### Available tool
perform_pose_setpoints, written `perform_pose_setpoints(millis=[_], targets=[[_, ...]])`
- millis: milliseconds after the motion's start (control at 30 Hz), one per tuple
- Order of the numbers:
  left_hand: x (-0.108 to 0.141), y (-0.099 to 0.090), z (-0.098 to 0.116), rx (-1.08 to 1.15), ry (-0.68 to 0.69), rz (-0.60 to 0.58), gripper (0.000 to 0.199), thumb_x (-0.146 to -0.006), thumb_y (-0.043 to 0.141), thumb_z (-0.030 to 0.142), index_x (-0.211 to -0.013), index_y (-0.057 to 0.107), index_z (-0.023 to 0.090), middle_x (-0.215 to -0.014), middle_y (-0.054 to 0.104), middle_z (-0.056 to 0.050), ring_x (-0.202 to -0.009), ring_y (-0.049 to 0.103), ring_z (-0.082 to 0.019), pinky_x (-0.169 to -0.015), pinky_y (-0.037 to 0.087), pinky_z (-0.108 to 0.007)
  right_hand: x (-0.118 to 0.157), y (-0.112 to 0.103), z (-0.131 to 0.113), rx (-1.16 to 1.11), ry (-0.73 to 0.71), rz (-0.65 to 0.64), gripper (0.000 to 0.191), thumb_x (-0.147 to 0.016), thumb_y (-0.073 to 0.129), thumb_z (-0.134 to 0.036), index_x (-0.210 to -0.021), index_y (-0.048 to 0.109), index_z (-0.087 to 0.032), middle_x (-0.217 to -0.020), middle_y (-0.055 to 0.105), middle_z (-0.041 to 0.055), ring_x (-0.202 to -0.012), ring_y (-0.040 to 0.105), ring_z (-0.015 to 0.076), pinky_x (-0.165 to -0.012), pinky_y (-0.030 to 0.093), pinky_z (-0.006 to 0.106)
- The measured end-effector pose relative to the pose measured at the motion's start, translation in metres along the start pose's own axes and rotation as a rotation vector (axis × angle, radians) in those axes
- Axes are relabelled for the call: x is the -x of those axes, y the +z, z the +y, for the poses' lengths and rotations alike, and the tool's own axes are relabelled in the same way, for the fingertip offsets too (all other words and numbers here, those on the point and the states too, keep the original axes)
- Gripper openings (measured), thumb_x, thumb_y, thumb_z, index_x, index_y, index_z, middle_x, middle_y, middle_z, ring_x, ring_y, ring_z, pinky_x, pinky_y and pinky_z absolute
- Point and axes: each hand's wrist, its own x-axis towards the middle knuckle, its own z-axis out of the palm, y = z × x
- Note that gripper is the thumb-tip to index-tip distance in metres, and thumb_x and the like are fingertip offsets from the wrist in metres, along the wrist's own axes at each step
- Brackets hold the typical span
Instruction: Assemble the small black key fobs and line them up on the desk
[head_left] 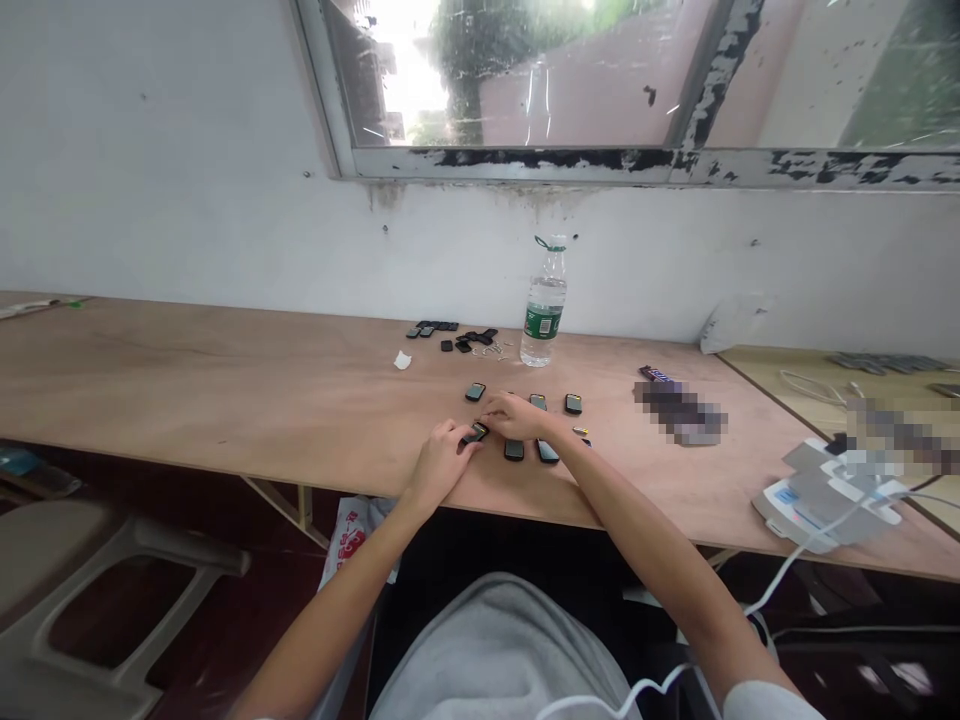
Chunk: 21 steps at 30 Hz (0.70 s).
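My left hand (442, 458) is closed on the lower left side of a small black device (475, 433) with a grey face, near the table's front edge. My right hand (510, 414) reaches across from the right, its fingers bent together at the top of that same device; whether they pinch some small part is too small to tell. Similar devices lie around the hands: one (475, 392) above, one (514, 450) under my right wrist, another (548, 452) beside it, and one (573, 404) to the right. A small yellow-tipped piece (580, 431) rests near my right forearm.
A water bottle (543, 310) stands by the wall. Black parts (476, 340) and a white scrap (403, 360) lie at the back of the wooden table (225, 400). A white device with cables (810, 505) sits at the right; a plastic chair (135, 590) is at the lower left.
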Motion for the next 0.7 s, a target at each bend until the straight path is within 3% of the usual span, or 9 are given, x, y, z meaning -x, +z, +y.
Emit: perform_pose_setpoints(millis=[133,267,433,567,700], targets=[[0.003,-0.001,0.004,-0.061,0.005,0.019,0.013,-0.092,0.079,0.028,-0.1,0.071,0.021,-0.104,0.068,-0.004,-0.104,0.064,-0.025,-0.089,0.049,-0.035,0.005,-0.025,0.004,-0.041,0.033,0.037,0.037,-0.088,0.05,-0.004,-0.105,0.08,-0.018,-0.108,0.076,0.0074,-0.094,0.067,0.0196,-0.082,0.052,0.028],[0.005,-0.006,0.009,-0.205,0.019,0.028,0.021,-0.093,0.078,0.038,-0.094,0.066,0.021,-0.098,0.066,-0.004,-0.098,0.062,-0.026,-0.082,0.049,-0.037,0.02,-0.043,0.012,-0.039,0.093,-0.146,0.036,-0.084,0.054,-0.004,-0.103,0.081,-0.018,-0.105,0.077,0.0076,-0.076,0.065,0.0157,-0.066,0.05,0.025],[0.003,-0.007,0.027,-0.286,0.129,0.06,0.023,-0.092,0.078,0.039,-0.096,0.065,0.021,-0.102,0.064,-0.006,-0.099,0.06,-0.026,-0.085,0.048,-0.037,0.031,-0.037,0.031,-0.069,-0.012,-0.247,0.043,-0.081,0.054,0.0,-0.106,0.083,-0.02,-0.106,0.076,0.0064,-0.074,0.063,0.0129,-0.063,0.048,0.022],[-0.002,0.008,0.056,-0.236,0.226,-0.027,0.021,-0.094,0.077,0.037,-0.104,0.068,0.021,-0.105,0.065,-0.006,-0.1,0.06,-0.025,-0.088,0.048,-0.038,0.03,-0.031,0.042,-0.037,-0.006,-0.233,0.042,-0.082,0.056,-0.001,-0.109,0.082,-0.02,-0.103,0.076,0.0055,-0.072,0.062,0.0123,-0.065,0.049,0.021],[-0.009,0.021,0.075,-0.348,0.225,-0.098,0.022,-0.097,0.071,0.035,-0.111,0.07,0.018,-0.109,0.067,-0.012,-0.104,0.06,-0.03,-0.089,0.045,-0.044,0.029,-0.032,0.043,0.023,0.02,-0.2,0.036,-0.083,0.057,-0.003,-0.105,0.081,-0.019,-0.097,0.077,0.0053,-0.075,0.063,0.0142,-0.068,0.049,0.023]])
